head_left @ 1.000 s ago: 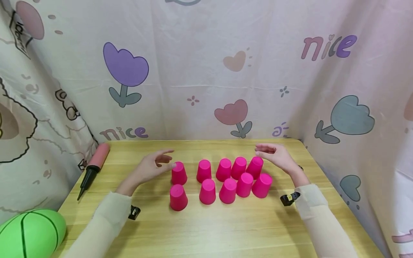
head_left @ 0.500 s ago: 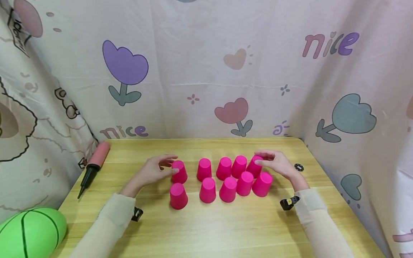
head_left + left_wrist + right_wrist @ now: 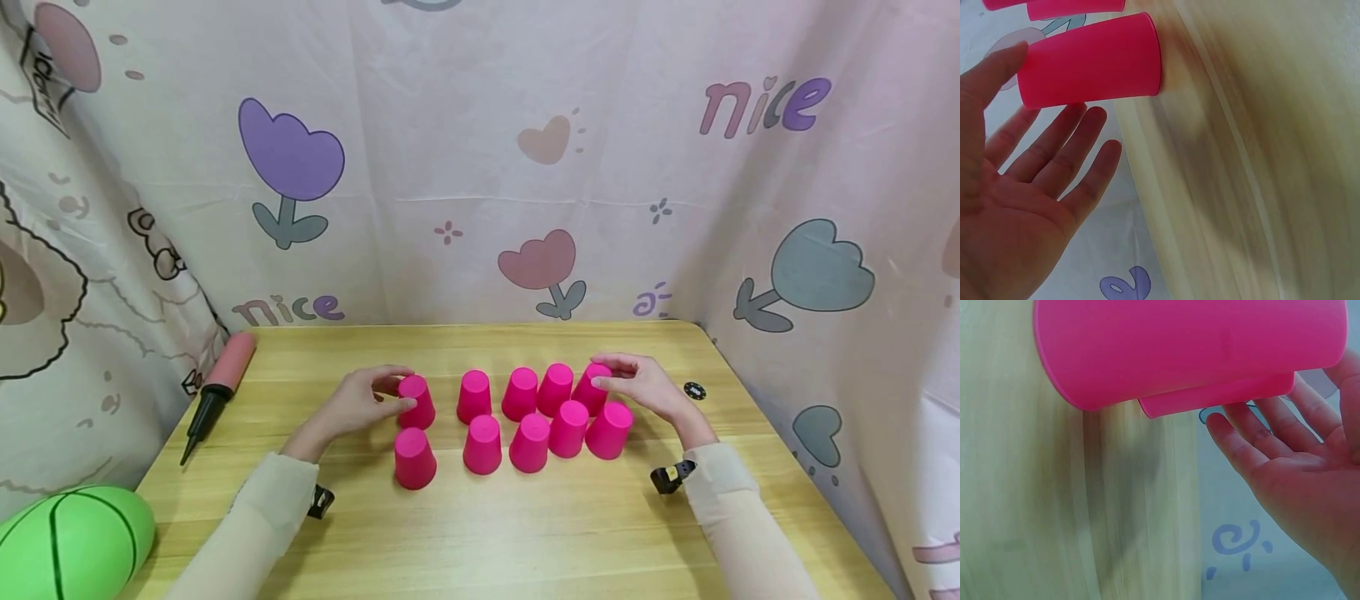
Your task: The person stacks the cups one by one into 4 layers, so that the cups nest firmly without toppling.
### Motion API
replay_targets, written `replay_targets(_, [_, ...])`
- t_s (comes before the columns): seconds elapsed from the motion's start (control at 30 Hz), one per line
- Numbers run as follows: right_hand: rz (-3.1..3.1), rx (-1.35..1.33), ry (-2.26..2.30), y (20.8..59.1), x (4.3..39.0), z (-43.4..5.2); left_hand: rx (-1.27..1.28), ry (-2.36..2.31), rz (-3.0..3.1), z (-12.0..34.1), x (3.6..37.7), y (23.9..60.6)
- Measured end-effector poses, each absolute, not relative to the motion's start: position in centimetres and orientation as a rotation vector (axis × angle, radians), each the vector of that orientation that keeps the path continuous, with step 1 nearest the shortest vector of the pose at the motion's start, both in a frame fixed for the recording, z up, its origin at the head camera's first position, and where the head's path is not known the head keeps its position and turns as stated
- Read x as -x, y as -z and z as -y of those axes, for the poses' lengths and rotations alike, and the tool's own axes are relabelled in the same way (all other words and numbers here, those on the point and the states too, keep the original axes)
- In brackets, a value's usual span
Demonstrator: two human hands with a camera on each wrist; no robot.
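On the wooden table (image 3: 480,542), ten pink cups stand upside down, with their narrow ends up. They make two rows of five. At the left end of the back row is the left back cup (image 3: 420,410). The left hand (image 3: 363,402) has hold of it near its top, with the thumb on the front and the fingers reaching round behind. Those fingers are spread a bit, and the gap is about as wide as the cup.

At the other end of the back row is the right back cup (image 3: 587,400). The right hand (image 3: 648,387) holds it in much the same way, thumb in front and fingers behind. In the right wrist view a big pink cup covers part of it, so I can't tell how tight that hold is.

The front left cup (image 3: 415,460) stands in front of the left back cup. The front right cup (image 3: 609,432) stands in front of the right back cup. The other six cups are in between, closer together toward the right.

A black disc (image 3: 695,390) lies to the right of the right hand. A pink and black pump (image 3: 217,396) lies at the table's left edge, and a green ball (image 3: 75,546) is nearer the person. Behind it all hangs a flowery cloth (image 3: 420,125).
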State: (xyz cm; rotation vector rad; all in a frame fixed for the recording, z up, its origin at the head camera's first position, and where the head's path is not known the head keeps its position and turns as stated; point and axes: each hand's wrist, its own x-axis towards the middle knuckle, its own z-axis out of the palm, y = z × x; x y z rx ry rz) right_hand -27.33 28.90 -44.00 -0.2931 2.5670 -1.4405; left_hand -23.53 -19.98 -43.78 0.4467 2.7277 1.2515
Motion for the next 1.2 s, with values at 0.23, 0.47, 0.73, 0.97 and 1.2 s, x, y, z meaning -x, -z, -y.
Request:
replay_targets(0.23, [-2.576,0.324,1.426,43.9,27.2,-28.9,-0.441,-1.234,-2.758,19.4,24.1,43.3])
replay_targets(0.47, [-2.580,0.309,1.419,43.9,27.2,-28.8,-0.452,-1.203,-2.783,18.6,25.7,41.2])
replay_targets(0.73, [-2.594,0.318,1.408,43.9,27.1,-28.9,-0.457,-1.165,-2.824,17.2,28.2,38.5])
replay_targets(0.97, [-2.599,0.310,1.411,43.9,27.1,-29.1,-0.415,-1.138,-2.848,16.1,30.6,37.6])
replay_targets(1.2, [-2.572,0.313,1.430,43.9,27.0,-29.0,-0.349,-1.139,-2.854,15.0,32.6,37.5])
